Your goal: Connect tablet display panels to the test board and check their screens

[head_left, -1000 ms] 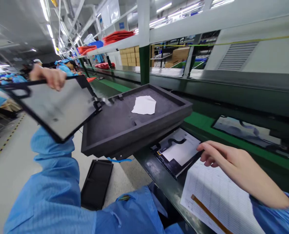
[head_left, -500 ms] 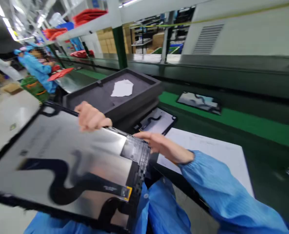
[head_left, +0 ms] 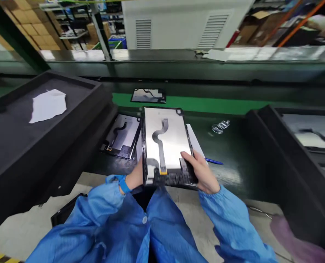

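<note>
I hold a flat display panel [head_left: 166,138] in front of me, its silvery back up with a grey flex cable running down it. My left hand [head_left: 136,177] grips the panel's near left edge; its fingers are hidden behind the panel. My right hand [head_left: 200,173] is closed on the near right corner, thumb on top. Under the panel lies a white paper sheet [head_left: 196,144]. A second panel [head_left: 122,137] rests on the bench just to the left.
A large dark foam tray [head_left: 77,109] with a white paper scrap [head_left: 48,106] stands at the left. Another dark tray [head_left: 274,142] holding panels sits at the right. A third panel [head_left: 148,95] lies on the green conveyor belt [head_left: 219,105]. A blue pen [head_left: 214,161] and a clear plastic bit [head_left: 220,126] lie right of my hands.
The panel came from high at my left down to the bench in front of me. My right hand left the paper sheet and took the panel's right corner. My view swung to the right.
</note>
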{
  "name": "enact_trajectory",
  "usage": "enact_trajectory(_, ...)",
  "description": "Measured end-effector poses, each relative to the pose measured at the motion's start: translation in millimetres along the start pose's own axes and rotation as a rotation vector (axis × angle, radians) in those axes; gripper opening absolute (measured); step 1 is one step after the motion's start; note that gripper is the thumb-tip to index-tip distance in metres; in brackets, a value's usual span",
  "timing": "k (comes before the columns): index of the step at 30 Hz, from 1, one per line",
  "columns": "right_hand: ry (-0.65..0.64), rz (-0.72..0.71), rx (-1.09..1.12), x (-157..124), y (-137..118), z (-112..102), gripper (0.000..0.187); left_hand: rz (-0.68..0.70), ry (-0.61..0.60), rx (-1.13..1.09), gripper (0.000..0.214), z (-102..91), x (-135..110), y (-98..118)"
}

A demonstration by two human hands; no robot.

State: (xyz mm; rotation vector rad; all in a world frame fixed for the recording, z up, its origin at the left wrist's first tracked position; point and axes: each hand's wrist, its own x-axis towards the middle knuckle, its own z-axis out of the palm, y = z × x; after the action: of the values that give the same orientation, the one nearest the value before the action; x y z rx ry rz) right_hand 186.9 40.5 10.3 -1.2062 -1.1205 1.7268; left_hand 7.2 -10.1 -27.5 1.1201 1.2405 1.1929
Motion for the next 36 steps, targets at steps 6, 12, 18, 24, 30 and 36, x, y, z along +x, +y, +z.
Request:
enact_trajectory(6, 0.101, -0.092, -0.185, 62, 8, -7, 0.037, 0.027, -0.116, 0.493, 0.013, 31.8, -19, -19)
enact_trajectory(12, 0.121, -0.084, -0.375, 88, 29, 5, 0.031, 0.16, -0.261, 0.87, 0.003, 48.4, -22, -18)
enact_trajectory(18, -0.027, 0.003, -0.68, 94, 20, -12, 0.03, 0.136, -0.205, 0.492, 0.01, 44.5, -11, -17)
enact_trajectory(24, -0.167, -0.089, -0.806, 56, 0, -38, 0.037, -0.077, -0.336, 0.163, 0.006, 34.2, -4, -2)
enact_trajectory(30, -0.493, -0.151, -0.505, 16, 32, -52, 0.053, 0.105, -0.428, 0.168, 0.013, 31.3, 4, 28)
enact_trajectory(36, -0.366, -0.321, -0.477, 17, 49, -38, 0.061, 0.293, -0.413, 0.247, 0.02, 13.3, -1, 48)
